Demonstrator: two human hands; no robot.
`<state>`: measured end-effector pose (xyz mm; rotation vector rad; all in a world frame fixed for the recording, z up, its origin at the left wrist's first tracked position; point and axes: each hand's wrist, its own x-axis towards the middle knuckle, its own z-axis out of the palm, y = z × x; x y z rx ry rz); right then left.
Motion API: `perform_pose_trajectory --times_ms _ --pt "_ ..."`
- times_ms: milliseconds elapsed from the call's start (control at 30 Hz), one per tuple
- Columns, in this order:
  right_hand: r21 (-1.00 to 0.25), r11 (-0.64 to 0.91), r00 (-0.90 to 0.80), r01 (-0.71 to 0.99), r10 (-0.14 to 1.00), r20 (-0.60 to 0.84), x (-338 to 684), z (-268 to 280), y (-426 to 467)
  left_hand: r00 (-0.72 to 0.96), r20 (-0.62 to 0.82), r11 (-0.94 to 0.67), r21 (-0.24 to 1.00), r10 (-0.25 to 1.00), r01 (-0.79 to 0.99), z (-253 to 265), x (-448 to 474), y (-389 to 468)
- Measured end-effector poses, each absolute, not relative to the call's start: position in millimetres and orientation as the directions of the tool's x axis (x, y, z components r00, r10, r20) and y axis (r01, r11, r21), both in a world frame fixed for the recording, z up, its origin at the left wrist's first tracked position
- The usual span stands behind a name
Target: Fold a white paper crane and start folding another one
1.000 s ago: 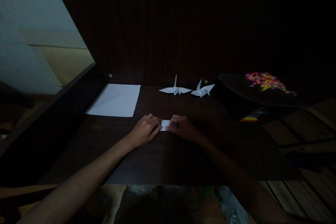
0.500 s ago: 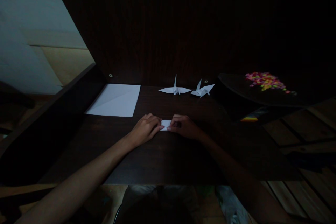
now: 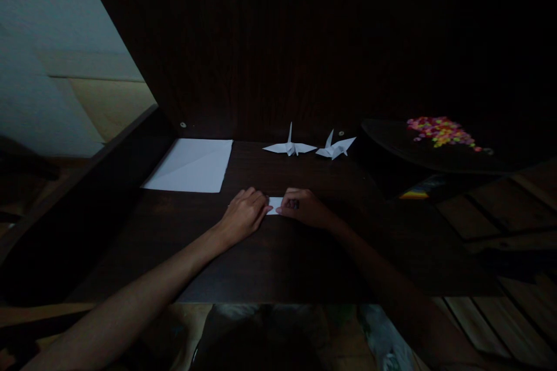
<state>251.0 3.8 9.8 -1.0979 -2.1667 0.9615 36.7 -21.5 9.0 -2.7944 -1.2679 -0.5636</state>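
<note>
A small folded piece of white paper (image 3: 274, 205) lies flat on the dark wooden desk (image 3: 243, 269), between my two hands. My left hand (image 3: 248, 211) is closed on its left end, thumb against the paper. From the right, my right hand (image 3: 302, 207) pinches the other end with curled fingers. Only the middle of the paper shows; its ends are hidden under my fingers. Beyond my hands stand two white paper cranes, one with wings spread wide (image 3: 290, 148) and one turned at an angle (image 3: 336, 148).
White paper sheets (image 3: 191, 165) lie at the back left, the top one creased diagonally. On a raised dark shelf (image 3: 387, 139) at the right is a pile of small colourful pieces (image 3: 441, 132). A dark side panel (image 3: 87, 191) borders the desk on the left.
Both hands stay on the folded paper, with only slight shifts of the fingers and thumbs. The cranes and sheets have not moved.
</note>
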Motion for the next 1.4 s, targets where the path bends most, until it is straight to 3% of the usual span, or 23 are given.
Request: perform_pose_trajectory --times_ms 600,1000,1167,1400 --pt "-0.761 0.443 -0.543 0.474 0.827 0.144 251 7 6 0.621 0.375 -0.698 0.112 0.688 0.707 7 38 -18" --pt "-0.839 0.323 -0.627 0.438 0.778 -0.028 261 15 21 0.613 0.384 -0.698 0.132 0.690 0.704 4 37 -17" --pt "-0.897 0.175 -0.603 0.406 0.789 -0.119 263 16 25 0.616 0.378 -0.701 0.142 0.691 0.699 6 37 -18" --pt "-0.879 0.202 -0.563 0.432 0.822 -0.088 260 14 20 0.613 0.377 -0.699 0.150 0.695 0.700 6 38 -18"
